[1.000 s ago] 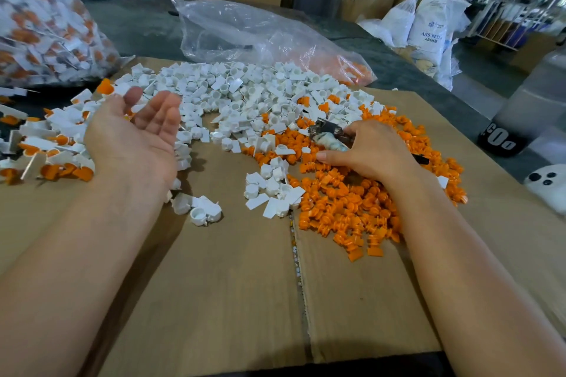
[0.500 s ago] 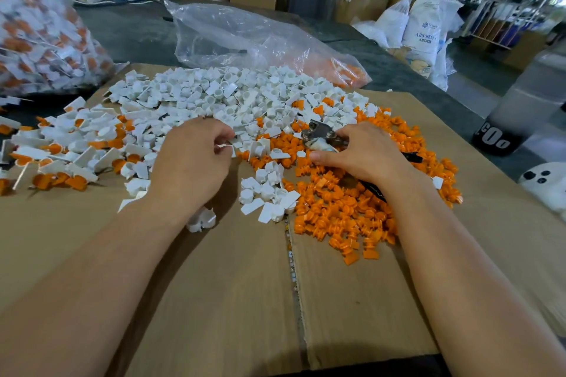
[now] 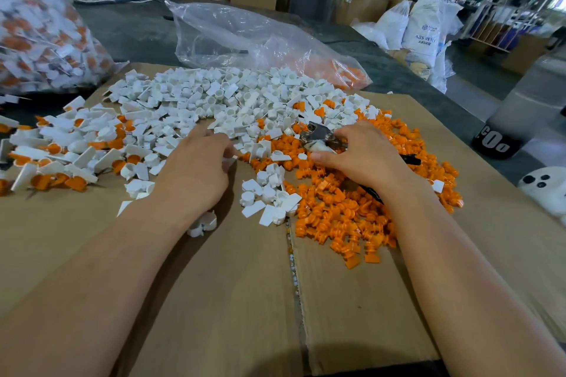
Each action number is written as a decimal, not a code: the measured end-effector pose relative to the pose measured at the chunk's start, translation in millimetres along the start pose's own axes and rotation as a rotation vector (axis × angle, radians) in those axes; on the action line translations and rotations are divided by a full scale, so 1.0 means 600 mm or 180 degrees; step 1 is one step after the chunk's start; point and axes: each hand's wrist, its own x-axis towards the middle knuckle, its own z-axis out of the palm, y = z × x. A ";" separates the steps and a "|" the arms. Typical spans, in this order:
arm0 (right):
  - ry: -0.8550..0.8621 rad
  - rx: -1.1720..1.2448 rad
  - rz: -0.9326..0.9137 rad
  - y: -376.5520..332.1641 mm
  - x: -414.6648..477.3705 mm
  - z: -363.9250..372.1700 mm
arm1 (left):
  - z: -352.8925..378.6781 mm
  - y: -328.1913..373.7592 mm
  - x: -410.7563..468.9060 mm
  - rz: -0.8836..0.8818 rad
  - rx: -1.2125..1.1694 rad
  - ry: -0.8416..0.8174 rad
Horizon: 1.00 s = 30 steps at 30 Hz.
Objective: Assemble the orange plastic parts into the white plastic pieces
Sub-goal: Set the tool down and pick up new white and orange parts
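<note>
A big heap of loose white plastic pieces (image 3: 214,98) covers the far middle of the flattened cardboard (image 3: 220,300). Loose orange plastic parts (image 3: 343,217) lie in a pile at the right. Joined white-and-orange pieces (image 3: 64,156) are spread at the left. My left hand (image 3: 196,174) rests palm down at the near edge of the white heap, its fingertips curled on a white piece (image 3: 230,159). My right hand (image 3: 361,159) lies on the orange pile, closed around a metal pliers-like tool (image 3: 318,135) with black handles; a white piece sits in its jaws.
A clear plastic bag (image 3: 245,37) with some orange parts lies behind the heaps. A large bag of assembled pieces (image 3: 39,24) stands at the far left. A dark cylinder (image 3: 514,119) and a white object (image 3: 545,190) sit at the right. Cardboard boxes and sacks stand behind.
My left hand was raised, open and palm up over the left pile; it has turned over and come down to the near edge of the white heap. The right hand has stayed on the tool.
</note>
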 end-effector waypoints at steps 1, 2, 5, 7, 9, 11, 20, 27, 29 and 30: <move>0.0101 0.0030 -0.0031 -0.002 -0.001 -0.001 | 0.000 0.000 -0.001 0.0031 -0.0019 0.0019; 0.0223 0.0102 -0.0062 -0.006 -0.003 -0.003 | -0.001 -0.001 0.000 0.0057 -0.0021 0.0037; 0.0633 0.0439 -0.0260 -0.022 -0.011 -0.009 | -0.002 0.000 -0.001 0.0064 0.0000 0.0084; 0.0803 0.0586 -0.0502 -0.037 -0.017 -0.011 | -0.002 0.002 -0.001 0.0017 -0.0013 0.0106; 0.0753 0.0692 -0.0718 -0.051 -0.024 -0.010 | 0.001 0.003 -0.002 -0.0003 -0.0042 0.0109; 0.0484 0.0695 -0.0867 -0.062 -0.029 -0.006 | 0.002 0.003 -0.001 0.0043 -0.0172 0.0147; 0.0041 0.0064 -0.0911 -0.081 -0.027 0.017 | -0.030 0.023 -0.002 -0.1021 -0.3462 -0.0088; -0.0061 0.0085 -0.0771 -0.085 -0.028 0.019 | -0.041 0.025 -0.010 -0.1146 -0.4166 -0.0712; -0.0101 0.0111 -0.0785 -0.084 -0.030 0.018 | -0.042 0.027 -0.012 -0.1149 -0.4303 -0.0746; -0.0103 0.0183 -0.0791 -0.083 -0.031 0.017 | -0.042 0.027 -0.012 -0.1156 -0.4377 -0.0754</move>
